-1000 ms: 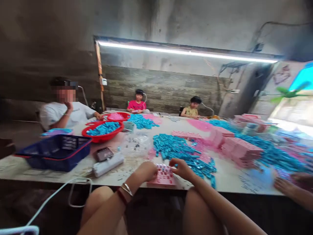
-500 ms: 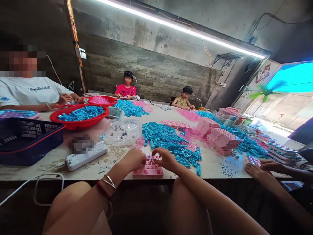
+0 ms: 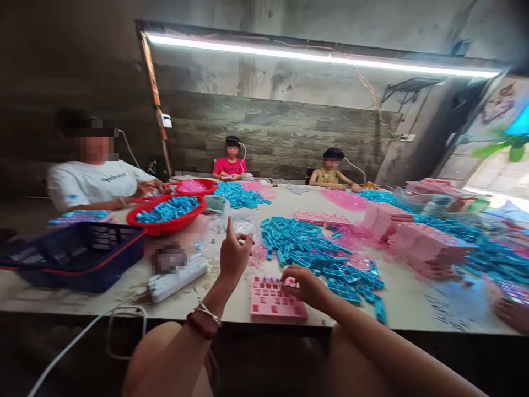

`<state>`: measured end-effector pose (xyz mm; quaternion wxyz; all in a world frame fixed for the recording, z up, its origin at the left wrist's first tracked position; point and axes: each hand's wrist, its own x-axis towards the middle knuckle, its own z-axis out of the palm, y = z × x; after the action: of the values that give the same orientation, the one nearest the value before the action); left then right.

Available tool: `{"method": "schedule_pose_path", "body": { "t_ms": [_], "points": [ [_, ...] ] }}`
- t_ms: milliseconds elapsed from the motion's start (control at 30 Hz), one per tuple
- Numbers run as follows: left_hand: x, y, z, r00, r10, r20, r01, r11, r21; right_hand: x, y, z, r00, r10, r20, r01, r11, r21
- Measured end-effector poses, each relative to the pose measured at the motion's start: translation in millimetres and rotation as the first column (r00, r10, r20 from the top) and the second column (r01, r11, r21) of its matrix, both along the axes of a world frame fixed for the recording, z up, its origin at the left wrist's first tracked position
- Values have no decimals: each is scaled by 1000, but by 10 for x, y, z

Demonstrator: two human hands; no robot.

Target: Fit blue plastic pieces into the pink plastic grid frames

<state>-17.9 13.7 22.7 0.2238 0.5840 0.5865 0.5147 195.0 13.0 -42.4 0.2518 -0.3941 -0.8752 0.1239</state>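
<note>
A pink tray with rows of square slots [image 3: 279,309] lies near the table's front edge. Small shiny pieces sit in its far row. My left hand [image 3: 235,256] is raised beyond the tray's left side, its index finger stretched out and the others partly bent. Behind it lies a clear plastic bag [image 3: 243,225] with small metallic pieces around it. My right hand [image 3: 308,286] rests over the tray's far right corner, fingers bent and drawn together at the far row. Whatever its fingertips hold is too small to make out.
Blue plastic pieces [image 3: 297,242] lie heaped beyond the tray. Stacked pink trays [image 3: 425,245] stand to the right. A navy basket [image 3: 78,262], a white power strip [image 3: 177,278] and a red basin [image 3: 196,219] are on the left. Several co-workers sit around the table.
My left hand has left the tray and moved forward, its index finger now extended. My right hand stays at the tray's far row. The whole view has shifted and levelled.
</note>
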Motion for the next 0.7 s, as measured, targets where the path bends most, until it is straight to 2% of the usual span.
{"method": "schedule_pose_path", "body": {
  "t_ms": [67,133,167,267,333,400,533,700],
  "points": [
    [-73,72,7,992,-67,108,86,978,-188,10,30,-51,1000,23,-15,-23,1000,-2],
    [-75,113,-72,962,-257,88,270,864,-424,16,65,-97,999,38,-30,-38,999,0],
    [-41,118,-137,935,-351,53,335,823,-458,17,79,-112,998,44,-38,-44,999,-1],
    [165,68,-358,857,-482,-185,418,858,-300,9,85,-112,997,62,-52,-62,998,-8],
    [321,0,-478,791,-510,-337,461,860,-218,1,70,-90,997,60,-56,-60,998,-5],
    [434,-63,-561,754,-501,-425,476,863,-171,-6,57,-72,997,54,-54,-55,999,-1],
    [510,-105,-639,755,-476,-451,487,868,-101,-8,63,-68,997,69,-34,-69,998,3],
    [500,-12,-667,757,-536,-373,506,843,-183,-8,76,-71,995,101,-6,-101,995,-11]
  ]
}}
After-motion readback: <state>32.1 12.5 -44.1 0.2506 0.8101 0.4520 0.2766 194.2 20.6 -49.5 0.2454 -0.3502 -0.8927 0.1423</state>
